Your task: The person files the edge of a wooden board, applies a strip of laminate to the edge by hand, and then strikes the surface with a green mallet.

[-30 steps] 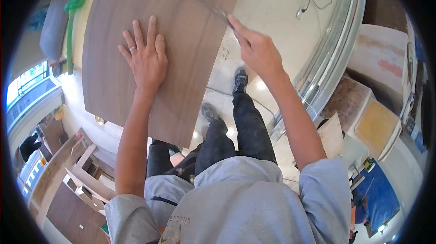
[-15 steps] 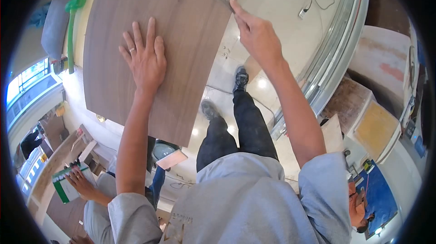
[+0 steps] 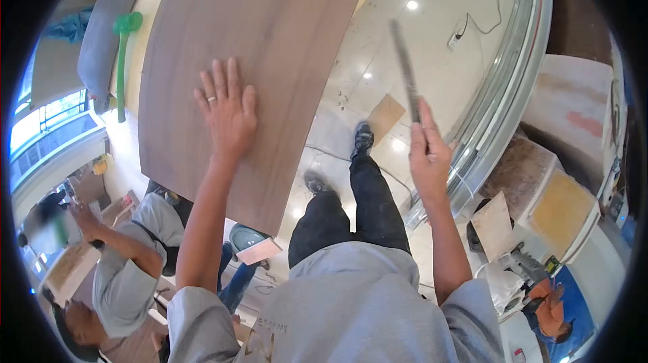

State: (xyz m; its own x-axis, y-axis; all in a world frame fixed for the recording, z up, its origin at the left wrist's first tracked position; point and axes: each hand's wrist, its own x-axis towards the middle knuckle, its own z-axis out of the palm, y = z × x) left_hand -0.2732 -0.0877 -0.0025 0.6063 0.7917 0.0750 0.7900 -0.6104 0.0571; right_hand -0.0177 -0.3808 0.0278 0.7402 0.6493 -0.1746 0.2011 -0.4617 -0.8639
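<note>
My left hand [image 3: 231,123] lies flat on a large brown wood-grain panel [image 3: 290,52], fingers stretched out and a ring on one of them. Out past the panel's right edge, my right hand [image 3: 430,157] is closed around the end of a long, flat, dark metal file [image 3: 404,66]. The file points up and away from me, over the pale floor, and does not touch the panel. Its far part is slightly blurred.
A green mallet [image 3: 122,59] lies left of the panel. Long metal profiles [image 3: 499,103] run along the right, with boxes and boards [image 3: 560,194] beyond them. A cable with a plug [image 3: 454,40] lies on the floor. A co-worker [image 3: 128,275] is at lower left, another person [image 3: 548,309] at lower right.
My right hand has drawn the file off the panel, rightward and closer to me. My left hand stays flat on the panel. The co-worker at lower left has shifted, arms now raised.
</note>
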